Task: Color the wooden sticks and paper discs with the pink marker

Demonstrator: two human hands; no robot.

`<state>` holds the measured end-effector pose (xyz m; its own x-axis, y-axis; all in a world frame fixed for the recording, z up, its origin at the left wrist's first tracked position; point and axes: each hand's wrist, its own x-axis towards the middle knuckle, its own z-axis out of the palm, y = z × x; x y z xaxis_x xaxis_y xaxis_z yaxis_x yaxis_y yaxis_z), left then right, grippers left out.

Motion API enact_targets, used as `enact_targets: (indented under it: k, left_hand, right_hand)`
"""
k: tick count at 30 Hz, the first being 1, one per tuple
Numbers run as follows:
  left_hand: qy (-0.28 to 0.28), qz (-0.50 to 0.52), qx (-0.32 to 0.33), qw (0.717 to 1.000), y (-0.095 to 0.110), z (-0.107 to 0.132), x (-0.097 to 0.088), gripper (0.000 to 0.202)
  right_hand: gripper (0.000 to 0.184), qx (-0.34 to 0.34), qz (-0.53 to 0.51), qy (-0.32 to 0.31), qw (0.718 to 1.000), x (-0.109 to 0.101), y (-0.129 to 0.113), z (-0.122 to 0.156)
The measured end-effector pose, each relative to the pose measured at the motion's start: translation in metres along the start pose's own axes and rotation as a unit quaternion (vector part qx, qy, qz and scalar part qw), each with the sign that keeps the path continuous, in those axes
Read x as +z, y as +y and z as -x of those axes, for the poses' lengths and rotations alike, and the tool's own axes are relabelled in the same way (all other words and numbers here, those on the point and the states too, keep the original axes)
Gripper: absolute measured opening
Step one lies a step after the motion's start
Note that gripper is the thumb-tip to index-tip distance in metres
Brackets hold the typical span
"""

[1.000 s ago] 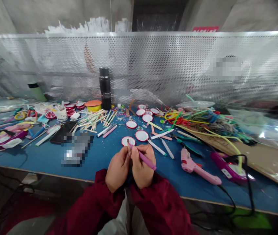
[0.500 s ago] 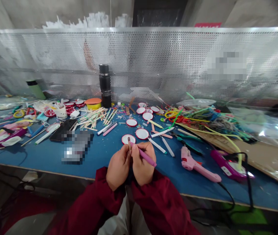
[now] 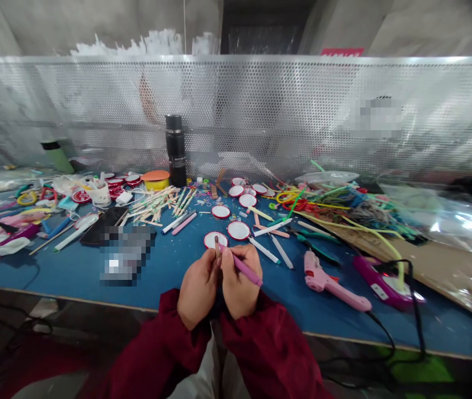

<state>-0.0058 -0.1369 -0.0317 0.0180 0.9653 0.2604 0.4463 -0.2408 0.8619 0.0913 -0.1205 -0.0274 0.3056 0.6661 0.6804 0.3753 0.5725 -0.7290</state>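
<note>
My left hand (image 3: 196, 288) is closed round a thin wooden stick (image 3: 217, 245) that pokes up between the two hands. Pressed against it, my right hand (image 3: 240, 282) grips a pink marker pen (image 3: 244, 269) with its tip on the stick. Both hands hover over the front edge of the blue table (image 3: 157, 266), in dark red sleeves. Just beyond the fingertips lies a round white disc with a red rim (image 3: 215, 239).
More red-rimmed discs (image 3: 239, 230), loose markers (image 3: 265, 250), wooden sticks (image 3: 157, 202), a pink glue gun (image 3: 327, 280) and a purple glue gun (image 3: 385, 280) litter the table. A black flask (image 3: 175, 149) stands before a perforated metal screen (image 3: 302, 111). Coloured cords (image 3: 344, 202) pile at right.
The hands keep the same grip on stick and marker; only the view has shifted slightly.
</note>
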Motion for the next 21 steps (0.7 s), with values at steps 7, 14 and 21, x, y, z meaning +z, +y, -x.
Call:
enact_targets:
  k: [7, 14, 21]
  left_hand:
    - [-0.003, -0.008, -0.002, 1.000, 0.0021, 0.0011, -0.0003, 0.025]
    - [0.009, -0.020, 0.004, 1.000, 0.0009, 0.0012, -0.0004, 0.028]
    - [0.025, -0.030, 0.012, 0.999, 0.0003, 0.0016, -0.0005, 0.025]
  right_hand:
    - [0.017, 0.012, 0.003, 0.013, 1.000, -0.0003, 0.0005, -0.0002]
    - [0.016, 0.008, -0.014, 0.005, 1.000, -0.0010, -0.0023, 0.0021]
    - [0.014, 0.008, -0.019, -0.012, 1.000, -0.0005, -0.0033, 0.0025]
